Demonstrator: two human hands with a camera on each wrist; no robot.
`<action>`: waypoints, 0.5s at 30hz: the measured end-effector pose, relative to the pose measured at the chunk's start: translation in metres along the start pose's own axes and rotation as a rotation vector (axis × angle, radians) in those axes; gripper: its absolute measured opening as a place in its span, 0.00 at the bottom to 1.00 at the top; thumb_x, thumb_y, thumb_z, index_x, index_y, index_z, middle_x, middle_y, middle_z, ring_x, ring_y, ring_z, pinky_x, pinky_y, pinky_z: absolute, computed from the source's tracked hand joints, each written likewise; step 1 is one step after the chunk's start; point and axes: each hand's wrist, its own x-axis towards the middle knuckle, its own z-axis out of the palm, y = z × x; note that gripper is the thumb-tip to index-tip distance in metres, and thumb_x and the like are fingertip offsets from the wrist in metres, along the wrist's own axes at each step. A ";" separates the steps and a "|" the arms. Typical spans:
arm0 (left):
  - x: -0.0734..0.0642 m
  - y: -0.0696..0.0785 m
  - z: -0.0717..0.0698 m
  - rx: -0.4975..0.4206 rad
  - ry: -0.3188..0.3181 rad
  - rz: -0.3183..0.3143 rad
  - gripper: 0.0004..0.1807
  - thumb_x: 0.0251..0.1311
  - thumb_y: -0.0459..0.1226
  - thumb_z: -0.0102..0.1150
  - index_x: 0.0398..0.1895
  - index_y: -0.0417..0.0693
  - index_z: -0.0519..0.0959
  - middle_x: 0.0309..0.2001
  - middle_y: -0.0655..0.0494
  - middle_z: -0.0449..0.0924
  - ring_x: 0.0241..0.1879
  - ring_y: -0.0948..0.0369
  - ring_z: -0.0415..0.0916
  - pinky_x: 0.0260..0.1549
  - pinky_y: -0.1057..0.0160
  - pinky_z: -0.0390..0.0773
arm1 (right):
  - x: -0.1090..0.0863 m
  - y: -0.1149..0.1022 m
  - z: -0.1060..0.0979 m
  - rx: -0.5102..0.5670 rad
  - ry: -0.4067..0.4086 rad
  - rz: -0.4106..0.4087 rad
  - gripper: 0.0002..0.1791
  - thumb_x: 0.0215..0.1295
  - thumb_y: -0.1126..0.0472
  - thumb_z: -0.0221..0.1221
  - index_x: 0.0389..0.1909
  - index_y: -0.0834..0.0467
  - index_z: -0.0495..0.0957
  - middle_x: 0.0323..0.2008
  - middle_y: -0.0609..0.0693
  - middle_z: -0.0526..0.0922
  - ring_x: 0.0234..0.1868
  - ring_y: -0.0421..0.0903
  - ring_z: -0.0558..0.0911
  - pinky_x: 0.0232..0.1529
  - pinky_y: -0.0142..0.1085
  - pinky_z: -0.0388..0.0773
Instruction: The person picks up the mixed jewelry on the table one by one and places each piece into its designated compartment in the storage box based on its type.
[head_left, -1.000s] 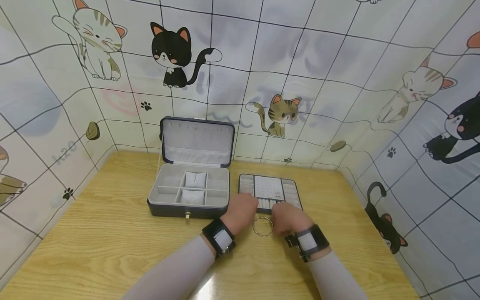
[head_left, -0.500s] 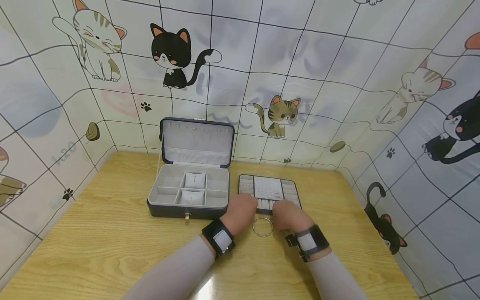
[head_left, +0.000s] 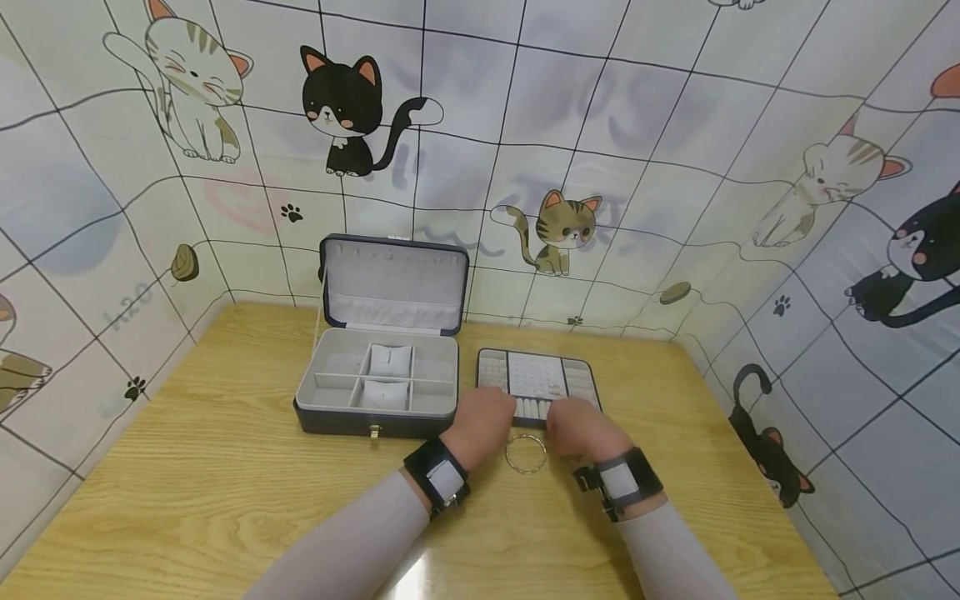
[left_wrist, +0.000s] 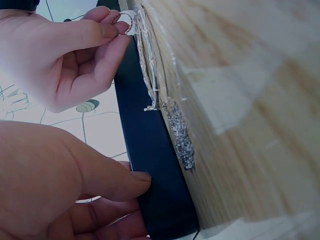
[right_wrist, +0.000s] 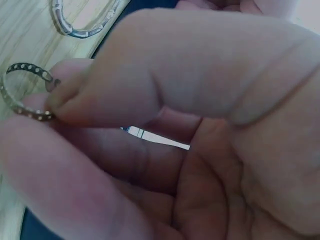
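My left hand (head_left: 482, 423) grips the near left edge of a dark-sided jewelry tray (head_left: 536, 375), its thumb (left_wrist: 135, 182) pressed on the tray's front side. In the right wrist view, my right hand (head_left: 588, 429) pinches a small studded ring (right_wrist: 29, 113) between thumb and finger. That hand is over the tray's near right part, by the row of white ring rolls (head_left: 532, 408). A gold-toned bangle (head_left: 526, 474) lies on the table between the two wrists. The ring is hidden behind my hand in the head view.
Left of the tray stands an open jewelry box (head_left: 337, 423) with two white cushions in its compartments. Beside the bangle, in the left wrist view, lies a silvery glittering piece (left_wrist: 181, 135). A cat-print cloth (head_left: 450, 125) hangs behind the wooden table (head_left: 225, 483).
My right hand has shifted slightly to the right over the tray. The left hand, box, tray and bangle stay where they were.
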 end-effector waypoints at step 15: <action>0.001 0.001 0.001 -0.001 0.000 -0.005 0.02 0.65 0.37 0.70 0.34 0.53 0.89 0.28 0.56 0.84 0.27 0.59 0.78 0.19 0.61 0.77 | 0.004 0.011 -0.009 0.094 0.009 -0.078 0.16 0.48 0.76 0.63 0.13 0.51 0.80 0.16 0.44 0.77 0.18 0.41 0.71 0.21 0.33 0.68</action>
